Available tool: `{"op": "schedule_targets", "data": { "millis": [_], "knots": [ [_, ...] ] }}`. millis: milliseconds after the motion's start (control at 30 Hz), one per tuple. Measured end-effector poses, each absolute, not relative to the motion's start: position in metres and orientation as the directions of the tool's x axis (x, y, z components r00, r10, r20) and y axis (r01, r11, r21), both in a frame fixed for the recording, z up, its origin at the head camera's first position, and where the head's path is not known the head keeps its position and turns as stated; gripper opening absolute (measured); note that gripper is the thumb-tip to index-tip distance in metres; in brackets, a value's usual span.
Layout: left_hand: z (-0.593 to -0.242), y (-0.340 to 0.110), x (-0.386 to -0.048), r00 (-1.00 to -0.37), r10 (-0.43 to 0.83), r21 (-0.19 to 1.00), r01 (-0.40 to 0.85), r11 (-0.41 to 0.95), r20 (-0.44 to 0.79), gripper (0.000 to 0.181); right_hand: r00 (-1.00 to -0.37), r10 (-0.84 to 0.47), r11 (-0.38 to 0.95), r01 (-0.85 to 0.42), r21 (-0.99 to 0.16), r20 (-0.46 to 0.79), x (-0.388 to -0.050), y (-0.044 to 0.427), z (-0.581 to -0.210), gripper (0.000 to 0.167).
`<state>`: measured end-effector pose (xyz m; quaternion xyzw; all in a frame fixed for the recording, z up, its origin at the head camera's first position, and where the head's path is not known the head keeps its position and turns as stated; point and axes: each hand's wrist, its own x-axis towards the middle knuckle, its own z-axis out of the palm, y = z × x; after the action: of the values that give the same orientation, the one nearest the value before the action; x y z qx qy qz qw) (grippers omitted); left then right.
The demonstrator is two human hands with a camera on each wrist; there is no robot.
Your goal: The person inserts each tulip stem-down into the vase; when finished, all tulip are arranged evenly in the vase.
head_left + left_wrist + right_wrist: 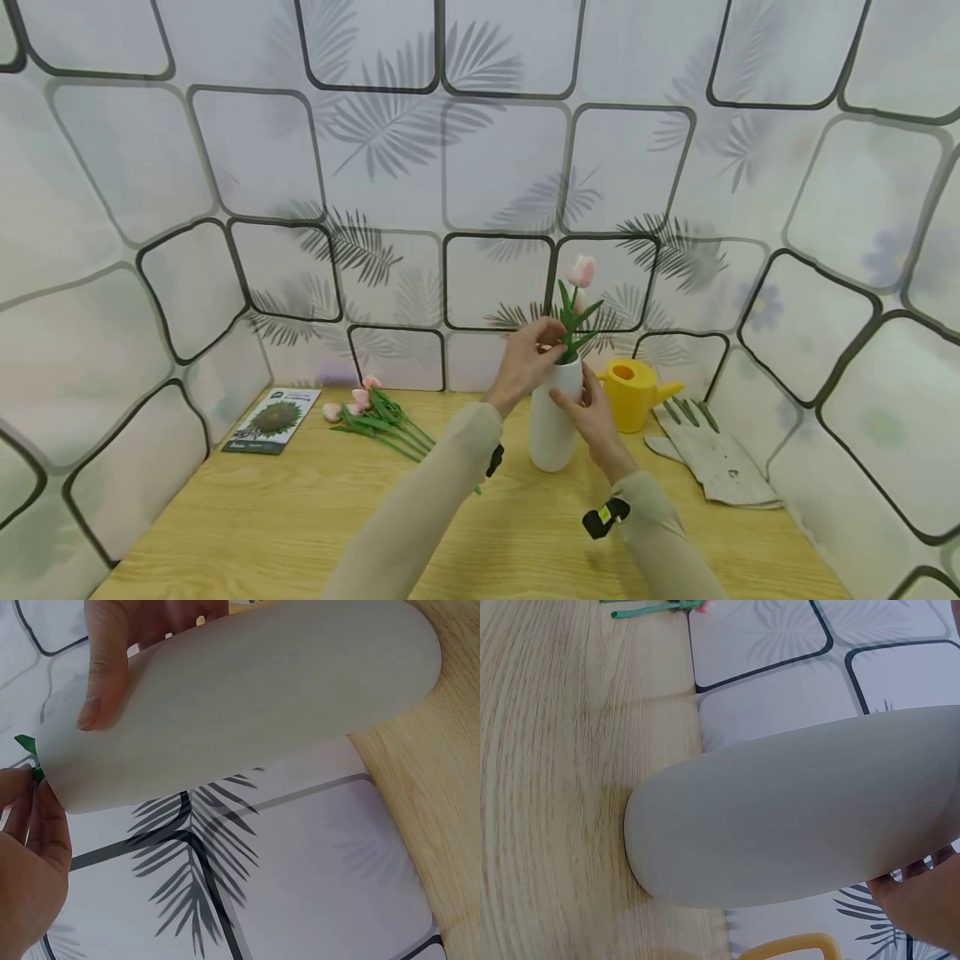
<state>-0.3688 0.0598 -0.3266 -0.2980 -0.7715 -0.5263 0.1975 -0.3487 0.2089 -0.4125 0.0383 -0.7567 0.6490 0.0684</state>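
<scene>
Tabletop (262, 533) bears a white vase (553, 425), upright; loose pink tulips (382, 408) lie left of the vase, pale gloves (720, 458) well right, yellow watering can (628, 404) just right, sunflower-printed packet (273, 419) far left. Right hand (596, 417) curves round the vase's upper right side; left hand (525, 358), fingertips closed, pinches a standing tulip (573, 321) at its mouth.
</scene>
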Motion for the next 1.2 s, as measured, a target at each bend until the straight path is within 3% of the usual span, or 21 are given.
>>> {"op": "schedule_targets", "data": {
  "millis": [300,600,1200],
  "knots": [
    [-0.330,0.061,-0.369,-0.723,0.308,0.648,0.691,0.321,0.618,0.014,-0.987,0.030,0.150,-0.151,-0.977,0.157,-0.347,0.209,-0.412,0.089],
    [-0.332,0.059,-0.368,-0.730,0.282,0.648,0.683,0.338,0.622,0.017,-0.992,0.008,0.142,-0.120,-0.983,0.123,-0.338,0.207,-0.399,0.087],
    [-0.340,0.039,-0.370,-0.787,0.155,0.763,0.617,0.191,0.597,0.016,-0.986,0.040,0.161,-0.153,-0.975,0.162,-0.350,0.210,-0.413,0.089]
  ]
}}
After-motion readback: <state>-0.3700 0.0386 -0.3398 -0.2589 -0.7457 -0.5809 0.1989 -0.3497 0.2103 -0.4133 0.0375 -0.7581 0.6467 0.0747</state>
